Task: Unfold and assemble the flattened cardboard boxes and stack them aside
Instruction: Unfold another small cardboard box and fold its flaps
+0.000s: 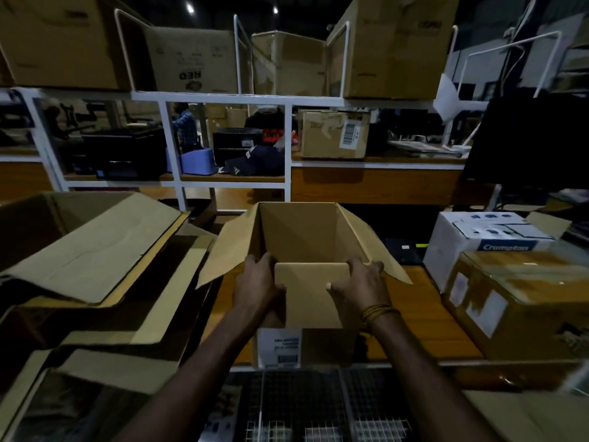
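Note:
A brown cardboard box [299, 231] stands open-topped at the middle of the wooden table, its side flaps splayed out to left and right. Its near flap [310, 293] points up toward me. My left hand [258, 283] grips the left edge of that near flap, and my right hand [360, 282] grips its right edge, thumb across the front. A white label sits low on the box's near wall. To the left lies a pile of flattened and half-open cardboard boxes [95, 260].
A white Crompton box [484, 237] and a taped brown box [526, 301] stand at the right. A white metal shelf frame [223, 98] with more boxes rises behind. A wire mesh basket [318, 406] sits below the table's near edge [414, 363].

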{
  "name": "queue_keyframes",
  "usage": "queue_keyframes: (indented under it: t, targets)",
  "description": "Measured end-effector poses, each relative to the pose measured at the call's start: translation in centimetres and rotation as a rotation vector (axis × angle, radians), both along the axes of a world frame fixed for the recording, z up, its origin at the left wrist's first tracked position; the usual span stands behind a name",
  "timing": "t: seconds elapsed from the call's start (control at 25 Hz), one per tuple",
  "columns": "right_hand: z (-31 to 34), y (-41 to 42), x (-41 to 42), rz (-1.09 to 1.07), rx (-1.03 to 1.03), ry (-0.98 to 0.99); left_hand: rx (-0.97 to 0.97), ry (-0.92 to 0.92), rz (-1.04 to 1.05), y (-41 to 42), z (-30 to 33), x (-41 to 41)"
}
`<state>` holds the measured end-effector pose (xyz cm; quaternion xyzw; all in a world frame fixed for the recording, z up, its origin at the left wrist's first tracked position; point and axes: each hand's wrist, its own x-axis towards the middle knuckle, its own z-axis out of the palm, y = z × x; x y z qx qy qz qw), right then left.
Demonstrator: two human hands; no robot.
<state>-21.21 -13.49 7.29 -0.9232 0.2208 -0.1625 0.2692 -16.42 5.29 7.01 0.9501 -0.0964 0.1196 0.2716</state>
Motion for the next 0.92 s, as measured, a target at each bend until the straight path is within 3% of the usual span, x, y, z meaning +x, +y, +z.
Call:
queue_keyframes:
  t: [0.16,0.36,0.72,0.92]
  targets:
    - [-2.3,2.3,-1.8,-0.06,0.031,-0.242,-0.108,-0.148,0.029,1.1,-2.5,-0.8]
    - [-2.0,7.5,-4.2,-0.168,0.041,-0.453,-0.211,-0.331,-0.093,5.8,-2.1,-1.9]
    - [5.4,24.7,-10.3,-0.329,-0.158,-0.902,-0.503,-0.632,-0.339,21.3,5.7,-5.2]
    - [9.8,35.7,-11.2,-0.279,-0.2,-1.06,-0.618,-0.754,-0.353,32.0,9.8,-5.9]
